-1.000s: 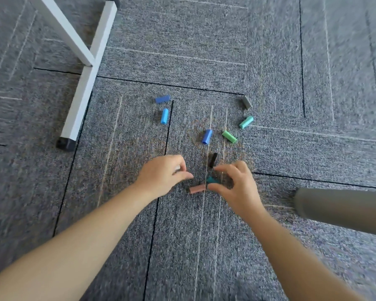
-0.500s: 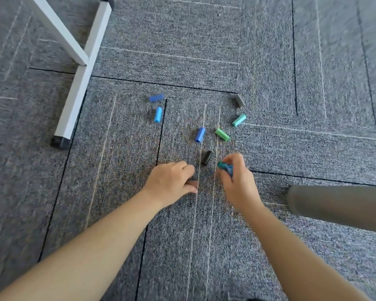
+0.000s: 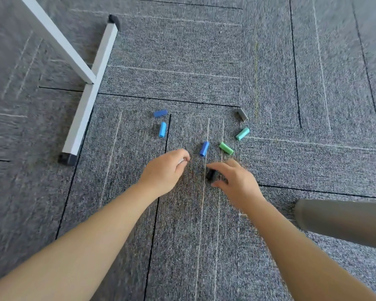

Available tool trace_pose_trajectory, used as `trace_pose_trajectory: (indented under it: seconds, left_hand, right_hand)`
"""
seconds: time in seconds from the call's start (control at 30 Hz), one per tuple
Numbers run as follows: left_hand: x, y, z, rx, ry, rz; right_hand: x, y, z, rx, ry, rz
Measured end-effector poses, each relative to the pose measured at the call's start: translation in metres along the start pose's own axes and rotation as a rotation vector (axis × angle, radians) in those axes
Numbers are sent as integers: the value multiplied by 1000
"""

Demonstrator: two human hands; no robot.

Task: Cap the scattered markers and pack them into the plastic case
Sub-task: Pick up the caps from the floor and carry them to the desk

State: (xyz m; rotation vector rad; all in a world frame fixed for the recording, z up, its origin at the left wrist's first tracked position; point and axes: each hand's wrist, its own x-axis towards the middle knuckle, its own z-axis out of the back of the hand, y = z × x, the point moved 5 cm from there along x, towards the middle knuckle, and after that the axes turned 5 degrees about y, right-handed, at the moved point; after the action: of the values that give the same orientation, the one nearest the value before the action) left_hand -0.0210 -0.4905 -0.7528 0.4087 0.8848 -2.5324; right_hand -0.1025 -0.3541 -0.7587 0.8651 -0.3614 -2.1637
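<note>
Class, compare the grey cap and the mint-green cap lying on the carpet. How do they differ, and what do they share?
The grey cap lies farther from the person; the mint-green cap lies nearer. The grey cap's far end points left, the mint-green cap's points right. Grey blends into the carpet; mint-green stands out. Both are short cylinders lying flat, untouched.
</note>
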Motion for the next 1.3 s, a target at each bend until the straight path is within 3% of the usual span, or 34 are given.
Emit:
trace_pose_trajectory:
  seconds: [0.17, 0.4, 0.63, 0.87, 1.07, 1.2, 1.3]
  left_hand:
    - [12, 9, 14, -23, -80, 75]
    - [20, 34, 36, -64, -267, 281]
    - [34, 49, 46, -31, -276, 408]
    - [53, 45, 47, 136, -190, 385]
    - [54, 48, 55, 178, -71, 231]
    - [47, 53, 67, 46, -179, 186]
    - [49, 53, 76, 11, -258, 182]
  right_hand:
    - [6, 4, 4, -71, -35, -11]
    - [23, 18, 13, 184, -111, -69]
    - [42, 26, 8, 40, -66, -112]
    - [46, 28, 11, -77, -47, -139]
    - [52, 39, 16, -311, -27, -132]
    - [56, 46, 18, -310, -40, -123]
    - [59, 51, 19, -129, -51, -62]
